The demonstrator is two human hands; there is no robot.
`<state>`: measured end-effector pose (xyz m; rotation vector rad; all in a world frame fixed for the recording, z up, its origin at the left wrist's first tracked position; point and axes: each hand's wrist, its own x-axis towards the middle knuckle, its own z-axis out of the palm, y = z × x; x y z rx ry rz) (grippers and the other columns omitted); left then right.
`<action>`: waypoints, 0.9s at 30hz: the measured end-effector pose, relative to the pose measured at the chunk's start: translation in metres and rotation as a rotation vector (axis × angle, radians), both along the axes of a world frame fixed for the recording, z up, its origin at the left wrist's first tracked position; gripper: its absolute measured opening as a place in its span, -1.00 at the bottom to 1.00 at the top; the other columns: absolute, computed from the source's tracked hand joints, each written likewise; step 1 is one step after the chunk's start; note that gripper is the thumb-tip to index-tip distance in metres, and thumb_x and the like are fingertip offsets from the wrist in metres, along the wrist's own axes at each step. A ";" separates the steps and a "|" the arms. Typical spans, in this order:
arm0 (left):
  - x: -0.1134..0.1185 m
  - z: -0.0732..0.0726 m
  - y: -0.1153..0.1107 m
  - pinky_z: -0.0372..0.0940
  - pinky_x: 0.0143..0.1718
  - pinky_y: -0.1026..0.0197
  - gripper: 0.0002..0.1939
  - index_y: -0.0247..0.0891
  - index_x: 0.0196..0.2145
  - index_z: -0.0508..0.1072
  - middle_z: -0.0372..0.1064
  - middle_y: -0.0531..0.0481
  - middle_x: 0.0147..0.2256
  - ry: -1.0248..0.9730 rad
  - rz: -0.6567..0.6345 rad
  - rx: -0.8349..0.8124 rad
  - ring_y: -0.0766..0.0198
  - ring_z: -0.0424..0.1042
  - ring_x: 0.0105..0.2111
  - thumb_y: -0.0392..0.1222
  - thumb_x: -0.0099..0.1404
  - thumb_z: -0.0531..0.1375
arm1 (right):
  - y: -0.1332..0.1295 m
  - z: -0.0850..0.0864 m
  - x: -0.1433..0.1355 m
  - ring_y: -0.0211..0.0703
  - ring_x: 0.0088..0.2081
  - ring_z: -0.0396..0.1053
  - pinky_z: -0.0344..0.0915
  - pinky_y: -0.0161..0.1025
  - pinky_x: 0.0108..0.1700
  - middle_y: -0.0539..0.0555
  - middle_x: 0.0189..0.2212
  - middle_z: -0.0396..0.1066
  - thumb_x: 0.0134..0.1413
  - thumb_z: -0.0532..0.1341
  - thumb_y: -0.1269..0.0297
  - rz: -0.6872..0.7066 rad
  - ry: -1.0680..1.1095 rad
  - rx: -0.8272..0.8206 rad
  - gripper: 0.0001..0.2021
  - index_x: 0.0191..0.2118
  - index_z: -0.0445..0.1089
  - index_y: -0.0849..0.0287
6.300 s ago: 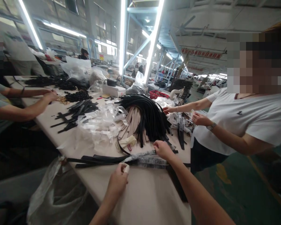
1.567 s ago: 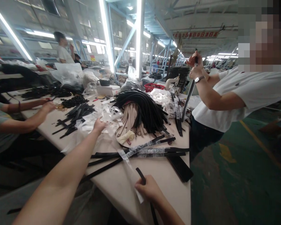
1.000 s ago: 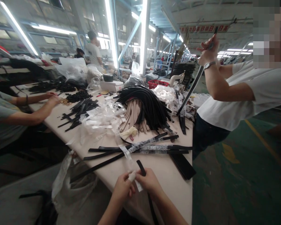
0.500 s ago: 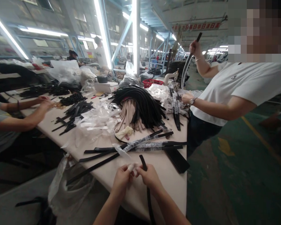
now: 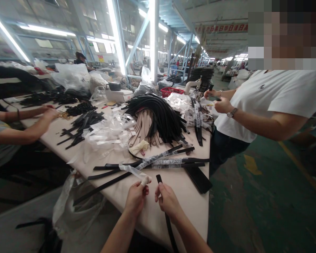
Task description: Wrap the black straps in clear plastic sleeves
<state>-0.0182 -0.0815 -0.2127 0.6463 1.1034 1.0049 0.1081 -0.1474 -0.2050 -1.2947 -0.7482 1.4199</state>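
My right hand (image 5: 167,199) is closed around a black strap (image 5: 168,228) near its upper end, thumb pressed on its face. The strap's long tail hangs down past my wrist toward the table's front edge. My left hand (image 5: 135,196) is pinched, with something whitish at its fingertips. A translucent plastic film strip (image 5: 133,170) runs back from there; where it meets the fingers is hard to make out. Just beyond my hands lie black straps bundled in clear film (image 5: 165,162), some crossing each other.
A big arched pile of black straps (image 5: 158,112) stands mid-table beside crumpled film strips (image 5: 105,133). A flat black stack (image 5: 198,180) lies near the right edge. One co-worker (image 5: 268,102) stands at right, holding a dark strip; another's arms (image 5: 28,123) reach in from the left.
My hands have moved apart; the right fingers now grip nearer the strap's top end. The film strip has shifted toward my left fingertips. The right co-worker's raised hand has come down.
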 end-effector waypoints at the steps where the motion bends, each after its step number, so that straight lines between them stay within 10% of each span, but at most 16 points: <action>1: 0.001 0.003 0.001 0.11 -0.62 0.37 -0.58 -0.40 -0.41 0.59 0.48 -0.08 -0.46 -0.021 0.021 -0.013 0.46 0.24 -0.61 -0.02 -0.13 0.50 | -0.003 0.001 -0.001 -0.42 -0.79 0.02 -0.16 -0.42 -0.74 -0.05 -0.64 0.34 0.18 0.02 -0.31 0.033 0.018 0.004 -0.43 -0.38 0.28 0.20; 27: 0.003 0.016 -0.006 0.09 -0.64 0.36 -0.54 -0.39 -0.41 0.52 0.29 0.09 -0.66 -0.046 -0.007 -0.035 0.44 0.19 -0.68 0.06 -0.10 0.48 | -0.005 0.003 -0.011 -0.33 -0.82 0.18 -0.07 -0.43 -0.77 -0.05 -0.73 0.29 0.19 -0.03 -0.32 0.194 -0.093 -0.080 -0.38 -0.41 0.30 0.22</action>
